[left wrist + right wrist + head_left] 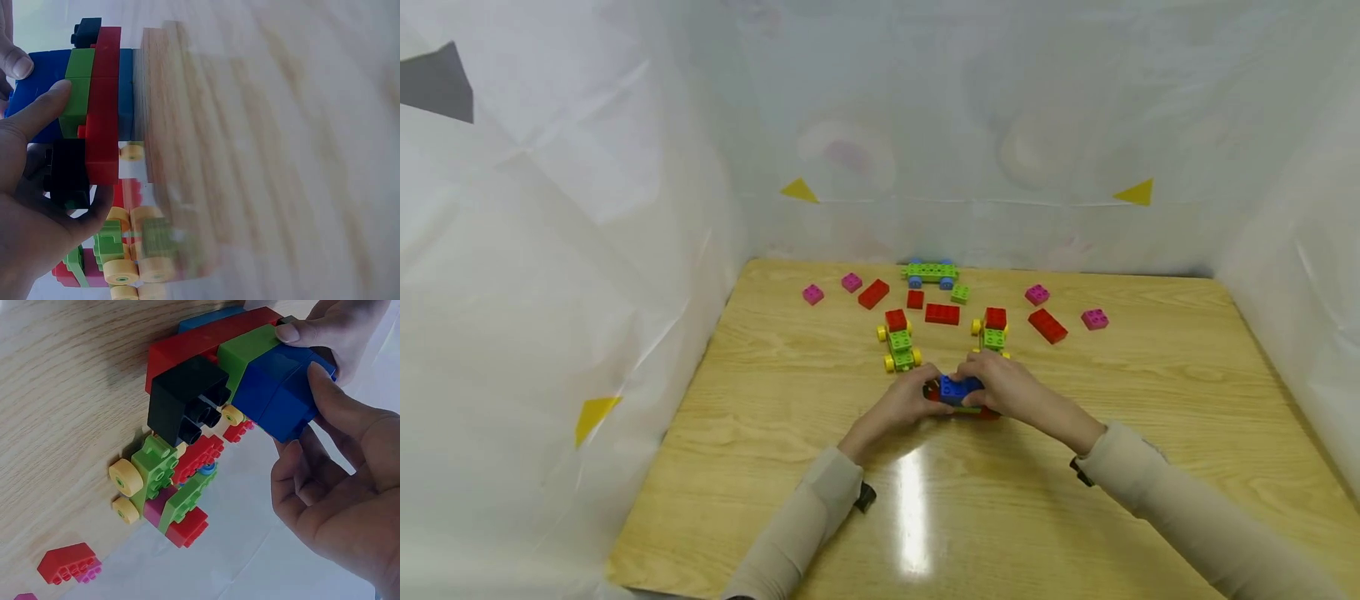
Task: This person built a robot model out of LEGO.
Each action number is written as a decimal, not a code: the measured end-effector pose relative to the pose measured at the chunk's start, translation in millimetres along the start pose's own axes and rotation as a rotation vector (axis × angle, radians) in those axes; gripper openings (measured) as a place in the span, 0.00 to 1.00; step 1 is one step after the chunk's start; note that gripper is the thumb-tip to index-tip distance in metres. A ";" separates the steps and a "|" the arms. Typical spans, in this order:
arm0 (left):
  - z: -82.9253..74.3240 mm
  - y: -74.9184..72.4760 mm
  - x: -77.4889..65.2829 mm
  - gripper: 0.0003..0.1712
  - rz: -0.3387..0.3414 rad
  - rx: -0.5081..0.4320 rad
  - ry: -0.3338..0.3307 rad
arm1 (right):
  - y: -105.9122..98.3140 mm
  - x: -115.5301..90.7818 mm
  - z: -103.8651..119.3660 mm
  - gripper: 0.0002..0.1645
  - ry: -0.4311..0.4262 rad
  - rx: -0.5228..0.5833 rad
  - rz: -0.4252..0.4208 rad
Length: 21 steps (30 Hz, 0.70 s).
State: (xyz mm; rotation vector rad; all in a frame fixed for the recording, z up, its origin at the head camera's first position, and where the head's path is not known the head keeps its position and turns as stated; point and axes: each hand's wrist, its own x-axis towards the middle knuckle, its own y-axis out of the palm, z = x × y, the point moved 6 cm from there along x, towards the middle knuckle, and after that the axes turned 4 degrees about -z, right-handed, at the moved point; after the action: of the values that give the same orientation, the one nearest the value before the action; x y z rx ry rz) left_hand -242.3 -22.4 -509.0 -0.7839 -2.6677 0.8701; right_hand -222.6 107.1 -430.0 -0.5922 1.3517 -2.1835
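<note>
In front of me a build of stacked toy bricks sits low over the table, with blue bricks (275, 387) on top. Below them come a green layer (78, 94), a long red layer (103, 106) and a blue base (125, 94). A black brick (187, 394) stands at each end of the red layer. My left hand (913, 396) grips the build from the left, thumb against the green layer and fingers around one black brick. My right hand (1009, 387) pinches the blue bricks between thumb and fingers.
Just beyond the hands stand two small wheeled builds, a left one (900, 342) and a right one (993, 331). Farther back are a green wheeled base (932, 272), a red brick (942, 314) and several loose red and pink bricks. White sheeting (962, 125) encloses the table's back and sides.
</note>
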 end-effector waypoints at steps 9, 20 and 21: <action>-2.2 2.8 1.5 0.21 0.026 0.017 -0.017 | -1.4 -1.7 -4.5 0.17 0.012 0.008 0.019; -12.5 -3.3 1.8 0.20 0.024 0.151 -0.020 | 0.3 -3.5 -7.5 0.16 0.050 0.043 -0.032; -12.5 -3.8 -0.6 0.20 0.034 0.167 -0.028 | 2.7 -4.5 -7.0 0.16 0.056 0.051 -0.030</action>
State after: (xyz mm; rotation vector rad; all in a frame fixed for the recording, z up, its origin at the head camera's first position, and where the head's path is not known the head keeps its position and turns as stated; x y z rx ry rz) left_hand -238.9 -19.3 -496.7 -0.7849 -2.5710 1.1031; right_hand -222.8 113.7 -435.8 -0.5387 1.3188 -2.2676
